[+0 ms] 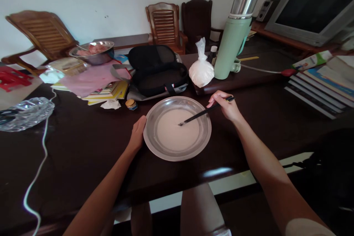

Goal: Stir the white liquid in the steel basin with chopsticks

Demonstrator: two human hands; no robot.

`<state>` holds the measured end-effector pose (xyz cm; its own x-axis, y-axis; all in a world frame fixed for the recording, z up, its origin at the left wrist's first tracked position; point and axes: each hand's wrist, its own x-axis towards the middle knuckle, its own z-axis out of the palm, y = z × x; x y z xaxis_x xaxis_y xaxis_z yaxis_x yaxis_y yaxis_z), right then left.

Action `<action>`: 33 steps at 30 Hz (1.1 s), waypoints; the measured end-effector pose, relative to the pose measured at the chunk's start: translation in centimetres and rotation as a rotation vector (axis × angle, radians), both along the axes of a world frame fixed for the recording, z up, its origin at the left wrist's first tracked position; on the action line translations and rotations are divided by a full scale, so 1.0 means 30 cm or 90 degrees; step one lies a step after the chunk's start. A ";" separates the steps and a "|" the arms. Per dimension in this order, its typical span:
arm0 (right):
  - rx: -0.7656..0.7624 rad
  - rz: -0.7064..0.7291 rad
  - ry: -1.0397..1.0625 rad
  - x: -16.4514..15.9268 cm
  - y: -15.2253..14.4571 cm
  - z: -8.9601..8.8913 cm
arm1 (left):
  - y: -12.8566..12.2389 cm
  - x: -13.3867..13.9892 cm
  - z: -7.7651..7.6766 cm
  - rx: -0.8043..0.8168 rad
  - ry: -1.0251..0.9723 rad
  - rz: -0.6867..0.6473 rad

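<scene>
I count two hands, one big metal bowl (151, 129) and one pool of cloudy white liquid (174, 136) inside it. There is a thin black stick (197, 115) too, but I cannot tell if it is one stick or two pressed together. The bowl sits on the dark table (215, 177), in front of the person. The right hand (225, 107) pinches the stick between thumb and fingers and covers part of it. The left hand (138, 132) touches the bowl's left edge; most of its fingers are hidden, so I cannot tell if they are spread.

Past the bowl are one open black case (157, 77), one tied bag of white stuff (201, 72) and one tall green flask (232, 48). The bag hides part of a small bottle (213, 49). One little jar (131, 104) is near the left hand. Three chairs (166, 18) stand behind.

The stick is long and slants. Its low tip dips in the liquid near the middle, pointing left and toward the person. Its top pokes up past the right hand.
</scene>
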<state>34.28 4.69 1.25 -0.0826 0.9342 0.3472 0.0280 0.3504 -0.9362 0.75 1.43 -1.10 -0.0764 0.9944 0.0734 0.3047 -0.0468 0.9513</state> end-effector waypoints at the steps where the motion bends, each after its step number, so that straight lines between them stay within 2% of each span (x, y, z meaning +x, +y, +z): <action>1: -0.009 0.015 0.005 0.000 0.000 0.000 | 0.000 -0.001 0.000 0.001 0.003 0.000; 4: -0.013 0.081 -0.040 -0.009 -0.006 0.006 | 0.000 -0.002 -0.001 0.001 0.006 0.000; 7: 0.017 0.060 -0.078 -0.011 -0.009 0.010 | 0.000 -0.001 0.001 0.004 0.007 0.002; 10: 0.011 0.015 -0.015 -0.003 -0.005 0.007 | 0.001 -0.001 0.001 0.006 0.007 -0.004; 12: -0.012 0.037 0.007 -0.003 -0.004 0.004 | 0.002 -0.001 0.000 0.004 0.003 -0.007; 15: -0.012 0.089 -0.055 -0.011 -0.006 0.005 | 0.003 -0.001 -0.001 0.006 0.002 -0.008; 18: 0.016 0.050 -0.084 -0.008 -0.003 0.006 | 0.002 0.003 0.002 0.010 0.008 -0.004; 21: 0.002 0.005 -0.024 0.001 0.002 0.001 | 0.001 0.005 0.004 0.008 0.008 -0.004; 23: -0.017 0.031 -0.014 0.000 0.001 0.001 | 0.000 0.005 0.003 0.009 0.003 -0.007; 26: -0.006 0.081 -0.067 -0.009 -0.004 0.006 | 0.001 0.002 -0.001 0.012 -0.013 -0.012; 29: 0.027 0.044 -0.078 -0.006 -0.004 0.007 | 0.003 0.001 -0.002 0.014 -0.018 -0.012; 31: 0.019 0.010 -0.032 0.000 -0.002 0.005 | 0.002 0.002 0.000 0.011 -0.012 -0.010; 33: -0.004 0.022 -0.002 0.002 -0.001 0.002 | 0.001 0.004 0.004 0.008 -0.004 -0.007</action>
<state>34.35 4.64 1.32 -0.1163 0.9331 0.3403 0.0192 0.3447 -0.9385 0.88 1.47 -0.98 -0.0664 0.9942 0.0847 0.2974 -0.0613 0.9528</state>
